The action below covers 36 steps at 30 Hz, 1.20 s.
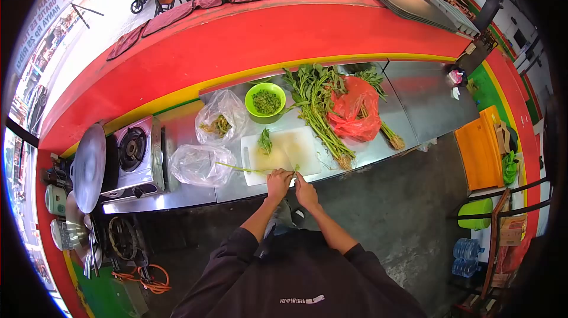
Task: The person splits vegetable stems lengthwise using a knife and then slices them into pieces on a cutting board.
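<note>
Over the front edge of a white cutting board [309, 151], my two hands are close together. My left hand [278, 185] is closed on a long green vegetable stem [239, 168] that sticks out to the left past the board. My right hand [306, 192] is closed beside it; a small pale glint shows between the hands, but what the right fingers grip is too small to make out. A bit of green lies just beyond my fingertips. Farther back on the board rests a leafy sprig [265, 141].
A green bowl [281, 94] of chopped greens stands behind the board. Leafy bunches [316, 96] and a red plastic bag [355, 114] lie to the right. Clear plastic bags [201, 167] and a gas stove [139, 158] are left. A red wall [266, 34] borders the metal counter.
</note>
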Available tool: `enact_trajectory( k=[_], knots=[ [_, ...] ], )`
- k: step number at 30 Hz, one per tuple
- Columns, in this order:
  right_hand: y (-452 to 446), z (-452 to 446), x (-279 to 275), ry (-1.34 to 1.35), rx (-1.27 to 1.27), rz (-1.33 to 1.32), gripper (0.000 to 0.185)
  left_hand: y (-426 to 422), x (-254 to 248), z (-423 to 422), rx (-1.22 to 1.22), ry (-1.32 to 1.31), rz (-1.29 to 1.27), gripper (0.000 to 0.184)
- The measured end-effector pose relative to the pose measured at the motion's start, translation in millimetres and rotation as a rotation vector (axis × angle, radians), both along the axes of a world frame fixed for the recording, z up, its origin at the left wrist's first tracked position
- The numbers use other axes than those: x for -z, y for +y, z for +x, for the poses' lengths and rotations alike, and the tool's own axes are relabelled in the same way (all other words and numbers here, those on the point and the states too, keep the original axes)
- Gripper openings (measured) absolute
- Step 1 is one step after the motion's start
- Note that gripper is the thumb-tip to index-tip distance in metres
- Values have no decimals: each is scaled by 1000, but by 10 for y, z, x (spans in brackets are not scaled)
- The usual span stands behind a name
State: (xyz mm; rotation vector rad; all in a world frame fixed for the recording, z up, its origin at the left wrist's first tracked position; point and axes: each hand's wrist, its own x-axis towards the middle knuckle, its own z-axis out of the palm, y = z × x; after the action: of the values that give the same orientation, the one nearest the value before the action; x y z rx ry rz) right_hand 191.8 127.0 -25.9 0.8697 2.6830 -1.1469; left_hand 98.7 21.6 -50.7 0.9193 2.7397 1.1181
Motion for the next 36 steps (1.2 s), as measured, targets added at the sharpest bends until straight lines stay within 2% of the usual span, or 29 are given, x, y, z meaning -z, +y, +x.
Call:
enact_trajectory(
  k=[10, 16, 19, 20, 36],
  knots=[
    [-15, 27, 120, 23, -1, 67, 41, -11, 17, -8, 5, -1, 7, 13],
    [34, -125, -63, 3, 9, -13, 41, -38, -23, 17, 35, 44, 3, 17],
    [84, -97, 33, 59, 12, -56, 41, -32, 46, -7, 29, 45, 12, 18],
    [89, -68, 42, 2, 22, -66, 41, -30, 49, -3, 28, 44, 11, 18],
    [77, -185, 33, 11, -9, -5, 41, 1, 19, -46, 7, -18, 10, 15]
  ],
)
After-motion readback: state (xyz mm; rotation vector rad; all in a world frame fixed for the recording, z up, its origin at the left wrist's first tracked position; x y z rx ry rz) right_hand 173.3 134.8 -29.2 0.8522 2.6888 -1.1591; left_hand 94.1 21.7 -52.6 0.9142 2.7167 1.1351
